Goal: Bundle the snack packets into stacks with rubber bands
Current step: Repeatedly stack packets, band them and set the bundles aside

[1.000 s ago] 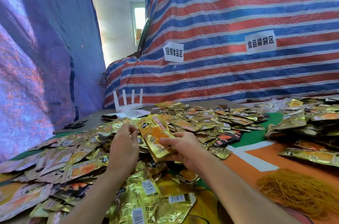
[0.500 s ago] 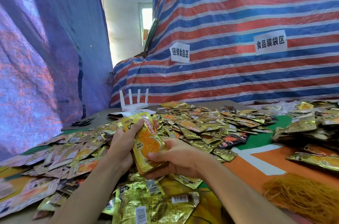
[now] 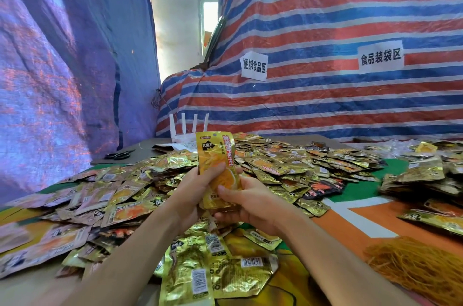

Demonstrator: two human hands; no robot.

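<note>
I hold a small stack of yellow-gold snack packets (image 3: 217,155) upright above the table. My left hand (image 3: 193,190) grips its left edge, fingers curled over the front. My right hand (image 3: 248,203) grips the lower right part, thumb pressed on the front. Loose gold packets (image 3: 288,162) lie in a wide heap across the table behind and around my hands. A pile of yellow rubber bands (image 3: 416,265) lies at the lower right, apart from both hands.
More packets (image 3: 421,175) are heaped at the right on the green and orange mat (image 3: 355,215). A white router (image 3: 186,130) and black scissors (image 3: 119,154) sit at the far left of the table. Striped tarp (image 3: 325,95) rises behind.
My left hand came off the heap and joined the right on the stack. Both hands raised the stack and turned it upright.
</note>
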